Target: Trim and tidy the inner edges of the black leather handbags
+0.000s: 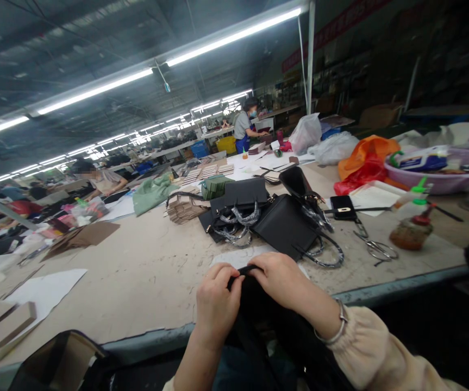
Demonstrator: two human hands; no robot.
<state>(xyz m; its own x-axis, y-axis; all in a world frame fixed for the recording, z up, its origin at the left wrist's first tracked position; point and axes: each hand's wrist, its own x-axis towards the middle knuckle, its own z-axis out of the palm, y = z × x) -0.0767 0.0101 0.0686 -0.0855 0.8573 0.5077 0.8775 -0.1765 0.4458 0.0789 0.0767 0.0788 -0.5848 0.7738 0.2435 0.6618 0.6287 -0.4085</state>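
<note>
My left hand [220, 296] and my right hand [279, 277] are close together at the table's front edge, both with fingers pinched on the top edge of a black bag [262, 309]. The bag hangs down toward my lap, and its lower part is lost in shadow. Just beyond my hands lies a pile of black handbags [285, 222], their handles [246, 217] wrapped in clear film. A white sheet lies partly under the pile.
Right of the pile are scissors [381, 250], a glue bottle [411, 233], a black piece with a metal clasp [343, 208] and a purple basin [458, 182]. Cardboard pieces [183, 206] and a green cloth [152, 193] lie behind. A co-worker [244, 127] stands farther back.
</note>
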